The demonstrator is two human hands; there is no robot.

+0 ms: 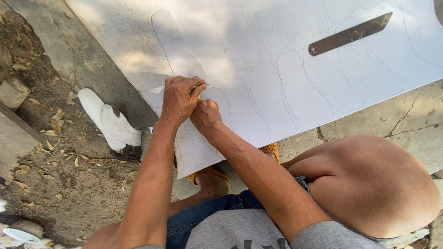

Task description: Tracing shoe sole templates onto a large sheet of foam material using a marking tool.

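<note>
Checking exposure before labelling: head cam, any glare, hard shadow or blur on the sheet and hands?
Head view: dappled sun and soft shade cross the white sheet, its top left nearly washed out; pencilled outlines stay readable. Left hand and right hand are sharp, no motion blur. The metal blade is dull, without glare. The knee looms large at bottom right.

A large traced sheet [277,55] fills the upper centre and right of the frame on the concrete slab [415,124], a metal blade [349,34] lies on it at upper right, both hands [181,97] meet on its lower left part, and cut-out pieces [110,121] lie at left.
</note>
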